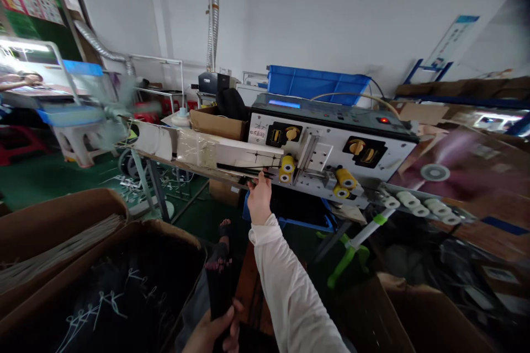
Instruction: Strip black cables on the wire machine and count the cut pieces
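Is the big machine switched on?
On, it seems: a red light glows on top of the machine, and its blue screen is lit.

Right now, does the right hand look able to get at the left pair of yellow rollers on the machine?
Probably yes. The right hand is at the front of the machine, just beside those yellow rollers, with nothing between them.
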`<move>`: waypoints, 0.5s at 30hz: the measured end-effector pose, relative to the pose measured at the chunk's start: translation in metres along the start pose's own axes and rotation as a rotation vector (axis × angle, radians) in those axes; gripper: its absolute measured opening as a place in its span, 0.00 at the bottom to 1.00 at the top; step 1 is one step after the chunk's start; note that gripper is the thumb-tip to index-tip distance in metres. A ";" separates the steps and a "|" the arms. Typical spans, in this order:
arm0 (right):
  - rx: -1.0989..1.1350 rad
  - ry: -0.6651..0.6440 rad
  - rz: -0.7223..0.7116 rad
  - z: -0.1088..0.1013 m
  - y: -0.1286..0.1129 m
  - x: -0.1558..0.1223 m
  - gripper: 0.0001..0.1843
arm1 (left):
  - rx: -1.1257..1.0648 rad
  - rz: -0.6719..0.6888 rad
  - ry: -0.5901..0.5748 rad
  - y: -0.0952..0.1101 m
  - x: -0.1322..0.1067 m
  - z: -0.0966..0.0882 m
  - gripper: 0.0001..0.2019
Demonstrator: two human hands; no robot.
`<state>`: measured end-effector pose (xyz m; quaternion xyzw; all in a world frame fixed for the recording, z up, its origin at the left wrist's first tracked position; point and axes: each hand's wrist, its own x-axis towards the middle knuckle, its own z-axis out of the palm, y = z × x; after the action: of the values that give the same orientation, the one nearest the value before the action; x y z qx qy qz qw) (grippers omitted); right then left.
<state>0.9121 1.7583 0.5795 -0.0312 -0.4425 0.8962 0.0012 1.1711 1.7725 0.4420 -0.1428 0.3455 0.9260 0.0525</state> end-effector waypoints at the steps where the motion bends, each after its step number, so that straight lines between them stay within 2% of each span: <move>1: -0.009 -0.005 -0.007 0.001 -0.001 0.001 0.11 | 0.001 -0.001 -0.003 0.001 0.000 0.001 0.19; 10: -0.147 -0.036 -0.100 0.006 -0.002 0.005 0.17 | 0.020 -0.004 0.025 0.006 -0.004 0.004 0.18; 13: -0.178 -0.086 -0.291 -0.003 0.000 -0.011 0.20 | 0.034 0.020 0.042 0.007 -0.007 0.003 0.16; 15: -0.228 -0.213 -0.448 -0.017 -0.003 -0.033 0.19 | 0.050 0.059 0.070 0.010 -0.009 0.002 0.14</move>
<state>0.9458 1.7725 0.5733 0.1618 -0.5341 0.8162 0.1496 1.1769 1.7661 0.4529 -0.1636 0.3741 0.9127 0.0166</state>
